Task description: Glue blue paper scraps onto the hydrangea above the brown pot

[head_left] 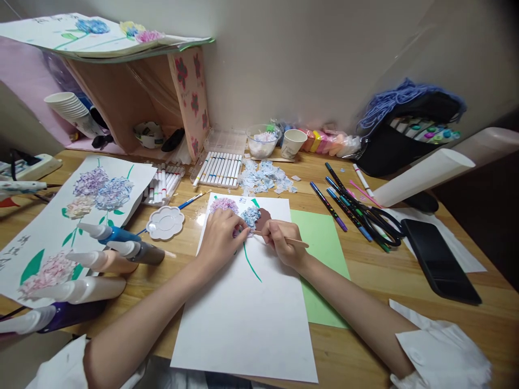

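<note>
A white sheet (247, 319) lies in front of me with a paper-scrap flower collage (251, 215) and a green painted stem near its top. My left hand (221, 237) rests on the sheet with fingers curled, pressing down on the scraps beside the flower. My right hand (281, 243) pinches a thin wooden stick (300, 243), its tip pointing left at the scraps by my left fingertips. A brown painted patch (264, 216) shows just above my right hand.
A green sheet (322, 259) lies under the white one. Torn paper scraps (265, 178), marker trays (219, 169), a palette (165, 222), glue bottles (101, 259), a finished flower picture (60, 227), pens and scissors (360, 210), a black phone (440, 259) and a cup (292, 142) surround it.
</note>
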A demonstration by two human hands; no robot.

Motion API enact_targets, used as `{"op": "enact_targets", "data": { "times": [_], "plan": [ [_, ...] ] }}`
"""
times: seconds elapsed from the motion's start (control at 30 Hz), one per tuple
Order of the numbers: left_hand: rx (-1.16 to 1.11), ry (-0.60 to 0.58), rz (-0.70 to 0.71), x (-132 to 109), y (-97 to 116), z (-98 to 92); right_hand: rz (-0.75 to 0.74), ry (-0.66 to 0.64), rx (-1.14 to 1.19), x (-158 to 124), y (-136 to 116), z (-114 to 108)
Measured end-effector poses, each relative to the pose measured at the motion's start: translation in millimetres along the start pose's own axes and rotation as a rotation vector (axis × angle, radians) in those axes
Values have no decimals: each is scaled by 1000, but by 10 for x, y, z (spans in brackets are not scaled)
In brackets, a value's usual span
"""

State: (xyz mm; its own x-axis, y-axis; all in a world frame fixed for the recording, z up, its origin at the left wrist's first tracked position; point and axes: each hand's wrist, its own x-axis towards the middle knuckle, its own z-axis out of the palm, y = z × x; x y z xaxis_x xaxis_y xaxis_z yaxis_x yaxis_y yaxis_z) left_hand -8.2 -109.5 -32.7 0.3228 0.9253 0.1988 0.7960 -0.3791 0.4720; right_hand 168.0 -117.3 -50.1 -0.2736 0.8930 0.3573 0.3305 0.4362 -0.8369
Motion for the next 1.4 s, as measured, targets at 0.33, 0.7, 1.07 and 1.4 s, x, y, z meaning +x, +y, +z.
{"op": "enact_targets", "data": {
  "times": [0.33,0.7,1.07,1.4],
  "plan": [
    [-10,58,-53,22,-28,-25,124,5,53,72,-3,32],
    [-48,239,-350,25,-221,-171,178,255,157,10,-30,-7],
    [-191,51,-437,7,-434,-340,426,303,121,-174,246,-566],
    [-243,75,-272,33,-314,-265,314,424,-24,-166,319,-624]
  ]
}}
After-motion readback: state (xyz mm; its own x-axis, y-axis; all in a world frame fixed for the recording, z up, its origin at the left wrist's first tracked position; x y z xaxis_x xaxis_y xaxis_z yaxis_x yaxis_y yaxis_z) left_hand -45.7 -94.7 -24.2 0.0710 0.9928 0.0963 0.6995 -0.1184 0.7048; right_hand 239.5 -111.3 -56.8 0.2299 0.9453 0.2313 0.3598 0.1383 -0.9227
